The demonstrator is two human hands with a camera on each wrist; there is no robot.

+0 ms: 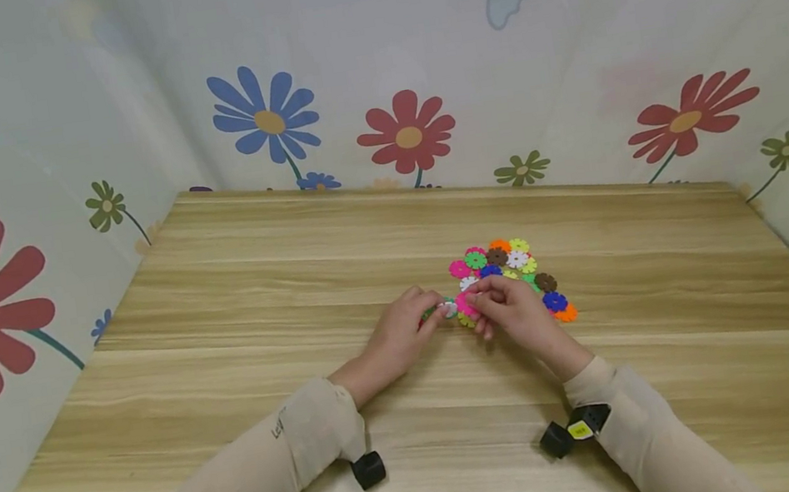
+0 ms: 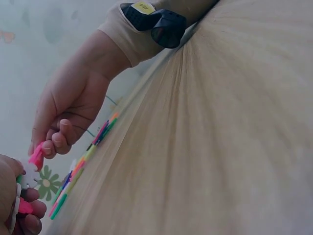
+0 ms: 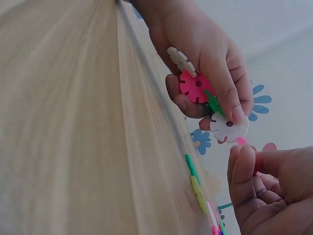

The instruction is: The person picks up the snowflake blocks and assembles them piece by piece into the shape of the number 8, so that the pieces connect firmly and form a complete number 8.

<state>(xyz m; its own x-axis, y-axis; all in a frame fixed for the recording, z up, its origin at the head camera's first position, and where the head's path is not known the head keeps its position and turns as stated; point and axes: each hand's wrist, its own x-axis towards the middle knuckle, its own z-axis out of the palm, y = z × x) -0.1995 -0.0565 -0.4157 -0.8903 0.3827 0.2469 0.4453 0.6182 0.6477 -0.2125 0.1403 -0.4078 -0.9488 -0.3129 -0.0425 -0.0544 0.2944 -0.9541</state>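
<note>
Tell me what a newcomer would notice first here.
Probably the bright notched discs spread on the wooden table beside the right hand. Next, the pink piece pinched in that hand, meeting a white disc held in the left hand. Behind, large printed flowers on the backdrop.

White disc, pink disc, flower-patterned backdrop

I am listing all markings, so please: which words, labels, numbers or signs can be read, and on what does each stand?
"LeV", probably: on the left sleeve; its end is too blurred to read.
Yellow label on the right wrist camera: marks too small to read.
I see no other text.
</note>
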